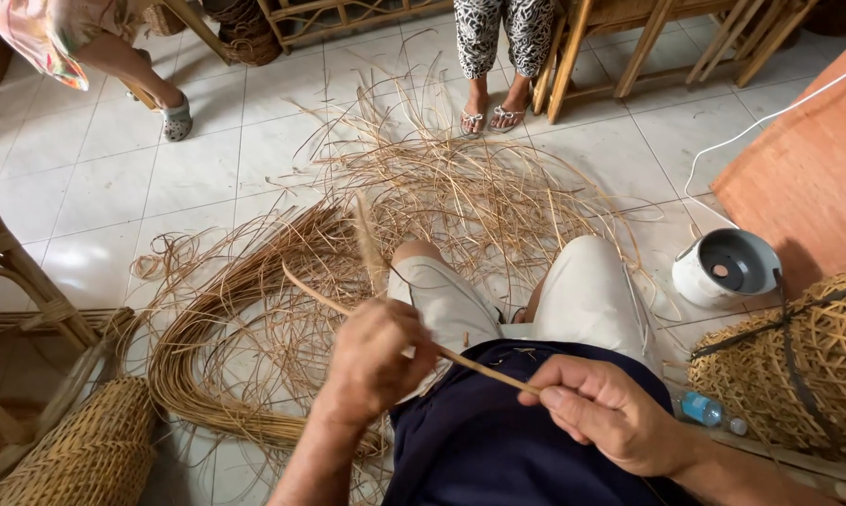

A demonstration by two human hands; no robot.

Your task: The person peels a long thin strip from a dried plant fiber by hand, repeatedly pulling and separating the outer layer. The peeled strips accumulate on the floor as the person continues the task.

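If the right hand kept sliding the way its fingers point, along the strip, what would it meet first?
Probably the left hand, which grips the same thin tan rattan strip just up-left of the right hand; only bare strip shows between them, though depth is hard to judge.

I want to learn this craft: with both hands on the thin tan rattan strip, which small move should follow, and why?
Probably slide the left hand further up the thin tan rattan strip. The right hand pinches its near end, while the far end past the left hand sticks out unsupported.
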